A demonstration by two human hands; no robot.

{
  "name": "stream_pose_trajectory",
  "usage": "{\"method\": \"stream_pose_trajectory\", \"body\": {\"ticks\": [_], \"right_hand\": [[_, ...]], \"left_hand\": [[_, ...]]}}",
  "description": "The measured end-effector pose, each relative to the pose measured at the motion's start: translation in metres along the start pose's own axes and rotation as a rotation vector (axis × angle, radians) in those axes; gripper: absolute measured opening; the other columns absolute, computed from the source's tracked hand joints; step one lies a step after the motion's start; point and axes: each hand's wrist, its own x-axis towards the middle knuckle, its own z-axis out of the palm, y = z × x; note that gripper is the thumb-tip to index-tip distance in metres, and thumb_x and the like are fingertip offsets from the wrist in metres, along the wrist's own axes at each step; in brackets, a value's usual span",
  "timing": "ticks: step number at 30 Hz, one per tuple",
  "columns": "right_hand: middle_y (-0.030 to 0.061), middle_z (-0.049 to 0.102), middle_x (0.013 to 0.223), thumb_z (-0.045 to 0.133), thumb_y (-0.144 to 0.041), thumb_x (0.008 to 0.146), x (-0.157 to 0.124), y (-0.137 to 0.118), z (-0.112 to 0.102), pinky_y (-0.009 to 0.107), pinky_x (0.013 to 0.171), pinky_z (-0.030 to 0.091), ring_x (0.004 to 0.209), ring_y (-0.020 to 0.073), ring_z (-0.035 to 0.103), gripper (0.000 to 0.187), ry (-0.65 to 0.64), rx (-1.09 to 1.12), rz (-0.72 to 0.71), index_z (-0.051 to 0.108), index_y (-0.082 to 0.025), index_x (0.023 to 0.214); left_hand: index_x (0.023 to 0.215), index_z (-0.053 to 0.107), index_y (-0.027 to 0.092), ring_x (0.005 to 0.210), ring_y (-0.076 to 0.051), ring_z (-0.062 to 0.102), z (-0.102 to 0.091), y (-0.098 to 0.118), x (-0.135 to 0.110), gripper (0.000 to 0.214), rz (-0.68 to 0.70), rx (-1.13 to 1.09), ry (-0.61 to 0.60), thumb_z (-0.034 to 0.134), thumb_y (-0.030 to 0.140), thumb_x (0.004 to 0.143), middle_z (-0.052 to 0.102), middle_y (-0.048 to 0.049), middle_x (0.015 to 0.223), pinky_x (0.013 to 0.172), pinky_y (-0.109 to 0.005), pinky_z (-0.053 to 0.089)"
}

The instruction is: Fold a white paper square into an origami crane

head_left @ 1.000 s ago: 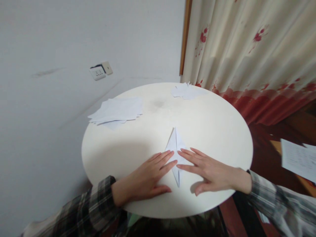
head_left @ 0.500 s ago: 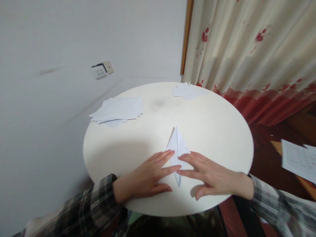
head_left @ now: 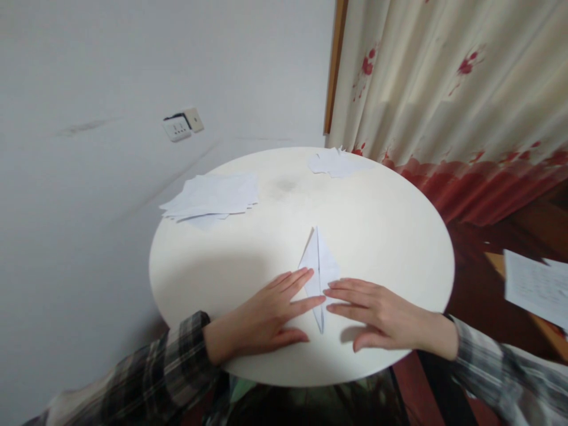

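A white sheet of paper [head_left: 317, 253], folded into a narrow kite shape with a crease down its middle, lies flat near the front of the round table. My left hand [head_left: 275, 316] rests on its left side, fingers outstretched, with the fingertips on the paper near the centre line. On the other side, my right hand [head_left: 377, 310] has its fingers extended over the paper's right edge; whether the fingertips press on it I cannot tell. Both thumbs are held apart from the fingers. The hands cover part of the paper's lower half.
The round white table [head_left: 399, 236] stands close to a wall with a socket [head_left: 177, 128]. On it lie a stack of paper sheets [head_left: 213, 195] at the back left and torn paper pieces [head_left: 332, 162] at the back. A curtain [head_left: 452, 89] hangs behind; printed sheets [head_left: 535, 284] lie at the right.
My right hand has slid slightly to the right, away from the paper's middle crease, uncovering more of its right side. My left hand and the folded paper have hardly moved.
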Motion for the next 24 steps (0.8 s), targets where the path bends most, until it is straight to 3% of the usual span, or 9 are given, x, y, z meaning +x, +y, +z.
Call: {"method": "stream_pose_trajectory", "body": {"ticks": [13, 24], "right_hand": [[0.0145, 0.044, 0.132, 0.05, -0.05, 0.081, 0.002, -0.002, 0.001, 0.044, 0.104, 0.032, 0.127, 0.0245, 0.032, 0.06, -0.002, -0.007, 0.013, 0.045, -0.013, 0.128], [0.0147, 0.036, 0.135, 0.053, -0.05, 0.078, 0.002, -0.01, 0.0, 0.047, 0.102, 0.031, 0.128, 0.0278, 0.028, 0.057, -0.039, 0.013, 0.03, 0.046, -0.02, 0.127]], "left_hand": [[0.134, 0.032, 0.023, 0.132, -0.033, 0.021, 0.002, -0.001, 0.0, 0.06, 0.02, 0.015, 0.031, 0.042, 0.053, 0.083, 0.019, -0.0153, 0.145, 0.104, -0.048, 0.026], [0.135, 0.03, 0.023, 0.133, -0.033, 0.017, 0.0, -0.001, 0.001, 0.062, 0.014, 0.024, 0.003, 0.041, 0.054, 0.083, 0.016, -0.0151, 0.146, 0.104, -0.048, 0.024]]}}
